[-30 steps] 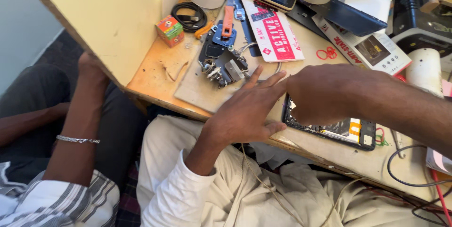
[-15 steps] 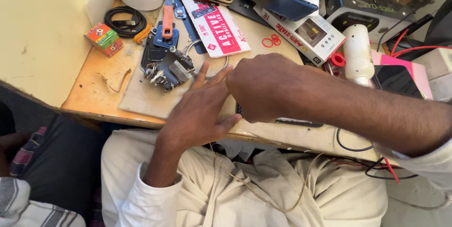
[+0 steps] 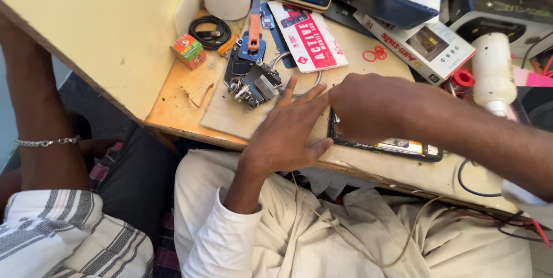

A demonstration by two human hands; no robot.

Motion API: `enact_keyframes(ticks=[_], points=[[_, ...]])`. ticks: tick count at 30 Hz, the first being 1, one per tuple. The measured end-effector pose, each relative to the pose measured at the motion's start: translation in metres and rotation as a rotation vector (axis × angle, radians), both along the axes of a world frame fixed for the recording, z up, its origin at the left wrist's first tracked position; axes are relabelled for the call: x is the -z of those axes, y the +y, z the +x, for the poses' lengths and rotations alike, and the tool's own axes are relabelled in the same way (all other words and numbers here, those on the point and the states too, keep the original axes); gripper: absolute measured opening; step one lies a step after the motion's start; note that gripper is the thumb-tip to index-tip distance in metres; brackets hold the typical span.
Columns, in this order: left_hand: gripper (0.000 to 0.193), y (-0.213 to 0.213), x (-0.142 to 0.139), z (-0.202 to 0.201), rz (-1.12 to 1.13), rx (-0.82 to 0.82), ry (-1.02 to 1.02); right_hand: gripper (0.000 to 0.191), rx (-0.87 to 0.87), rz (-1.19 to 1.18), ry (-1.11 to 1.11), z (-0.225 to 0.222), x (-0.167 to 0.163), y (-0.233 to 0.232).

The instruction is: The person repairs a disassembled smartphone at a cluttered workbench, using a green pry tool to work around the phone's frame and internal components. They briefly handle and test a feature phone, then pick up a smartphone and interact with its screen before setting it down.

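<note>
Two hands work at the near edge of the table (image 3: 173,108). A yellow partition (image 3: 103,30) stands at left, and beside it another person's arm (image 3: 40,122) with a bracelet. The opened phone (image 3: 397,146) lies flat at the table's near edge, mostly under the right hand (image 3: 374,108), which is curled over its left end; whether it pinches anything cannot be told. The left hand (image 3: 288,134) lies spread, fingers straight, palm down just beside the phone. Judged step: steadying the phone while its left end is worked; the next move would call for a firm left hand and a fine right-hand grip. Packages: a white box (image 3: 429,44) with red print at right; a red-and-white card pack (image 3: 308,36) at centre; a small orange-green box (image 3: 188,50) beside the partition.
</note>
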State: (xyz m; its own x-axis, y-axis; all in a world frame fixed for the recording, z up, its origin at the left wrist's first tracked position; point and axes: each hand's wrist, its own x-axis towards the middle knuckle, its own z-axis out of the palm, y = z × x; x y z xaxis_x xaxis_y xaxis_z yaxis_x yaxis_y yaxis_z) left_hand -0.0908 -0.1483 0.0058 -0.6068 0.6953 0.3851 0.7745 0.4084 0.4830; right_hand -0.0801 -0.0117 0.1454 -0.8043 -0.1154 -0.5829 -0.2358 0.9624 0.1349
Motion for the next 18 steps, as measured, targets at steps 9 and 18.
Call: enact_keyframes(ticks=[9, 18], points=[[0.050, -0.003, 0.005, -0.005, 0.209, -0.037, -0.011, 0.030, 0.480, -0.669, 0.365, 0.011, 0.004, 0.183], [0.006, 0.017, -0.003, -0.017, 0.157, -0.106, 0.048, 0.030, 0.544, -1.399, 0.837, 0.104, 0.164, 0.288]])
